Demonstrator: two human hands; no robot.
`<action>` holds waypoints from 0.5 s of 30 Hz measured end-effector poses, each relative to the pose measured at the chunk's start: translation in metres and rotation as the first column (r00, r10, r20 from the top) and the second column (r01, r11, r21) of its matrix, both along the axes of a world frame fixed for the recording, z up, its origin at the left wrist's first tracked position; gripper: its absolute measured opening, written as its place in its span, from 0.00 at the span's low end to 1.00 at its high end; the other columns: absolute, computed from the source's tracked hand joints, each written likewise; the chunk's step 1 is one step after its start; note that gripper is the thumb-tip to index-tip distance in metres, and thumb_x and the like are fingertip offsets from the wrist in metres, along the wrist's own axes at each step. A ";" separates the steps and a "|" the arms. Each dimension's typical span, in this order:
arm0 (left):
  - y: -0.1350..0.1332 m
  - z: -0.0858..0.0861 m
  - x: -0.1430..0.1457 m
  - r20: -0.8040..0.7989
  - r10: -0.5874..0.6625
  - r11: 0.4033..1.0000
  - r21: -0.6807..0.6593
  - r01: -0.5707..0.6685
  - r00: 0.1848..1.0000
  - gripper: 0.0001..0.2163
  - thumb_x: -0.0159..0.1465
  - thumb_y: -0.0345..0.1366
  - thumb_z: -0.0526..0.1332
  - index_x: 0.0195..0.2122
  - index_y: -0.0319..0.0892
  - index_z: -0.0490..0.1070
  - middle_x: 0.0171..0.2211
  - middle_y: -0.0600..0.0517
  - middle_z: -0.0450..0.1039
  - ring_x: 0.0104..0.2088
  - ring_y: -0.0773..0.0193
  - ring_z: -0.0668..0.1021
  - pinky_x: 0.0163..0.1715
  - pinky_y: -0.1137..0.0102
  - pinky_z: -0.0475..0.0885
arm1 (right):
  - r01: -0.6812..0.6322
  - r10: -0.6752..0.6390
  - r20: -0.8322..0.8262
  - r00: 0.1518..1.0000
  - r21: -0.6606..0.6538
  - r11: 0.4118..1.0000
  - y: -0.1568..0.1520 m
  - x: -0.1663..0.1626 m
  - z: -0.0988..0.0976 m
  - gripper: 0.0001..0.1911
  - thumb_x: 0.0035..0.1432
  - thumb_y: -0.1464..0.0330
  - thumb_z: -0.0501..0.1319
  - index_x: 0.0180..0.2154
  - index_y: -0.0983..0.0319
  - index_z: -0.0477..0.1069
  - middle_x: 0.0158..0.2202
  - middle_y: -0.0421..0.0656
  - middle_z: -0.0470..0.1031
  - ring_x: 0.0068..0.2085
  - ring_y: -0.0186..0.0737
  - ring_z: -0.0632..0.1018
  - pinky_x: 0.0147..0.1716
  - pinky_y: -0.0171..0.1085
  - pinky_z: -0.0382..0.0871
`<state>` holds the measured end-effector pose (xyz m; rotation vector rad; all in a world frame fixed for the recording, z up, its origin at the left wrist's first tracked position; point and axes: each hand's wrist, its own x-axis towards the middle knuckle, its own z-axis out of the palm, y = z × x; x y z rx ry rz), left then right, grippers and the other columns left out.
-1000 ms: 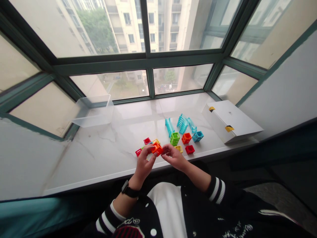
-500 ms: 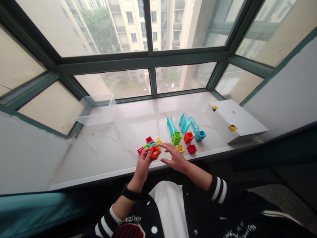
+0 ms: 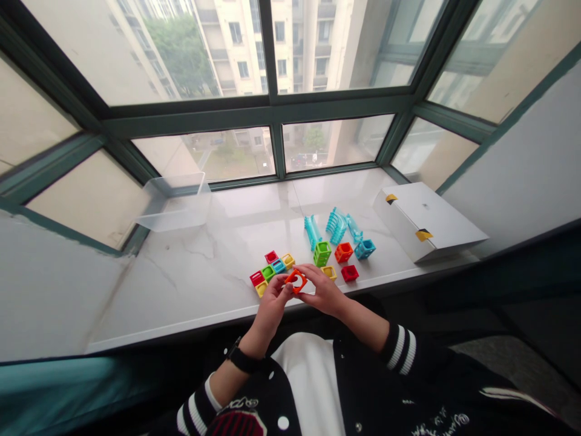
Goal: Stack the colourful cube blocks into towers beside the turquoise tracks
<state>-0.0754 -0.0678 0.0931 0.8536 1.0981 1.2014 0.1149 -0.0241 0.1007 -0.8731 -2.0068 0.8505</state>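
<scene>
Both my hands meet over the front edge of a white marble windowsill [image 3: 213, 266]. My left hand [image 3: 271, 304] and my right hand [image 3: 323, 290] each pinch the same orange hollow block [image 3: 295, 280] between their fingertips. Just left of it lies a cluster of small hollow blocks [image 3: 270, 272] in red, green, blue and yellow. A yellow block [image 3: 328, 272] and a red block [image 3: 349, 273] lie to the right of my right hand.
Further back stand a green block [image 3: 322, 253], an orange block [image 3: 344, 252], a blue block [image 3: 364, 248] and several turquoise curved track pieces [image 3: 336, 225]. A white cardboard box [image 3: 426, 220] lies at the right. A clear plastic bin [image 3: 175, 203] sits at the back left by the window.
My right hand let go of the orange block, then came back to it. Both hands now hold it a little further right and nearer the sill's edge, uncovering the block cluster.
</scene>
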 end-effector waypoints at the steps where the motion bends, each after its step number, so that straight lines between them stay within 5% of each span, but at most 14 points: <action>1: 0.000 0.002 0.001 -0.016 -0.008 1.000 0.012 0.009 1.000 0.24 0.62 0.54 0.72 0.50 0.43 0.74 0.50 0.44 0.81 0.46 0.54 0.84 0.49 0.58 0.80 | 0.006 -0.006 0.002 1.000 0.011 1.000 0.000 0.002 0.000 0.35 0.62 0.65 0.71 0.68 0.53 0.66 0.62 0.51 0.74 0.63 0.54 0.76 0.65 0.54 0.72; 15: 0.014 0.007 0.035 -0.167 -0.287 0.929 0.191 0.317 0.943 0.27 0.71 0.45 0.66 0.70 0.50 0.65 0.68 0.42 0.70 0.63 0.49 0.77 0.61 0.52 0.75 | 0.278 -0.278 -0.015 0.960 -0.044 0.960 -0.003 0.064 0.011 0.35 0.59 0.63 0.73 0.65 0.57 0.68 0.61 0.51 0.77 0.62 0.56 0.79 0.64 0.53 0.73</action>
